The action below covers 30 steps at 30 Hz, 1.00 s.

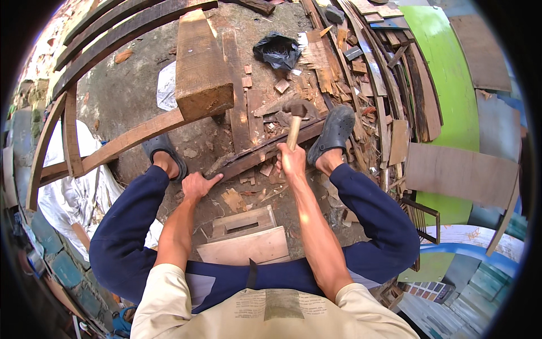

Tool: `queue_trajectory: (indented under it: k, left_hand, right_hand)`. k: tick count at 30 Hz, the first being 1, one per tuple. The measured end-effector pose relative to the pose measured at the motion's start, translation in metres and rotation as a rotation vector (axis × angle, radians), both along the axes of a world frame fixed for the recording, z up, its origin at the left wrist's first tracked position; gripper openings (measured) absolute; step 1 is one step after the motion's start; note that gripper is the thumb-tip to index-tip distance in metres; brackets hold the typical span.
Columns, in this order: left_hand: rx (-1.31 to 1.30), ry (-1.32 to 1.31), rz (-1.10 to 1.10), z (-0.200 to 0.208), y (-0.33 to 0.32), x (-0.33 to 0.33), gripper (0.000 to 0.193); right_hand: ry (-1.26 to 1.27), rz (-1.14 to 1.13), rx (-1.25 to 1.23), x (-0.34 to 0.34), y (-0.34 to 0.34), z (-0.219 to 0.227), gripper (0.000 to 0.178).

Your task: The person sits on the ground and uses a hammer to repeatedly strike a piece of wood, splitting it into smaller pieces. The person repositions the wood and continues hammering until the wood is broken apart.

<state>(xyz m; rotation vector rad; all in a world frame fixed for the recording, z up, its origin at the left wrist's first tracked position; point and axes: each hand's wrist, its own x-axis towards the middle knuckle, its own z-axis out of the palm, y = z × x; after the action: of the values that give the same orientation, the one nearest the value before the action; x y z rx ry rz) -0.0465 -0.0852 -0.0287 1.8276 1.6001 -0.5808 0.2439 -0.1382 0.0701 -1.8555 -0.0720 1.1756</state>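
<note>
My right hand (292, 163) clenches the hammer (294, 130); my left (196, 185) grips the near left end of the beam (259, 156), which lies between my feet (336, 131). I'm probably hammering (contact unclear); a clean blow needs the beam steady.

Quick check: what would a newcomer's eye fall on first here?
Probably the bright green panel at the right. Near the centre, the right hand grips a hammer over a dark wooden bar, whose left end the left hand touches. A thick timber beam stands out upper left.
</note>
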Motion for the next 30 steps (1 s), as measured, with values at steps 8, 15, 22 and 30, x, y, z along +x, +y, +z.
queue_trajectory:
  k: [8, 15, 22, 30]
  left_hand:
    - [0.038, 0.017, -0.032, 0.006, -0.01, 0.006, 0.1]
    - [0.097, 0.007, -0.004, 0.007, -0.003, 0.007, 0.099]
    - [0.13, 0.01, -0.012, 0.004, -0.019, 0.003, 0.097]
    - [0.114, 0.016, -0.02, 0.002, -0.017, 0.003, 0.096]
  right_hand:
    - [-0.101, -0.459, 0.277, -0.033, -0.017, -0.015, 0.017]
    - [0.248, -0.144, -0.079, -0.017, -0.01, -0.004, 0.018]
    - [-0.182, -0.331, 0.241, -0.008, -0.006, 0.035, 0.021]
    - [0.38, -0.297, -0.122, -0.007, -0.023, -0.027, 0.015]
